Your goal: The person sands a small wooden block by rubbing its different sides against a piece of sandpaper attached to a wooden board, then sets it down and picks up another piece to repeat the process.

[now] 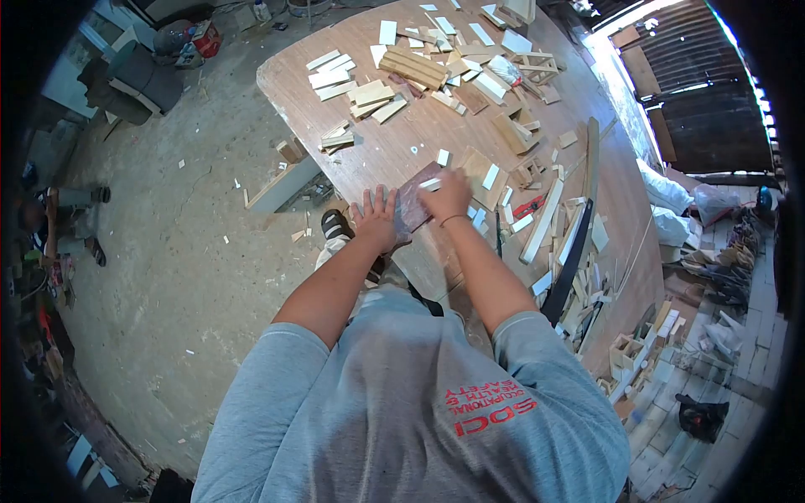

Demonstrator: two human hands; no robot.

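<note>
Near the table's front left edge lies a reddish-brown sheet (413,220) that looks like sandpaper. My left hand (376,225) rests flat at the sheet's left side, fingers spread. Over the upper right part of the sheet, my right hand (450,198) is closed on a small white wood block (429,184), which lies against the sheet. That hand is slightly blurred. Just beyond it sits another white block (444,158), and to its right a thin wooden board (484,178) carries one more white piece (491,176).
Loose wood strips (335,75) and stacked sticks (413,67) cover the table's far part. A red tool (528,207) and a long black bar (570,260) lie to the right. Beside the table's left edge stands a board (285,184). Another person (71,222) is at far left.
</note>
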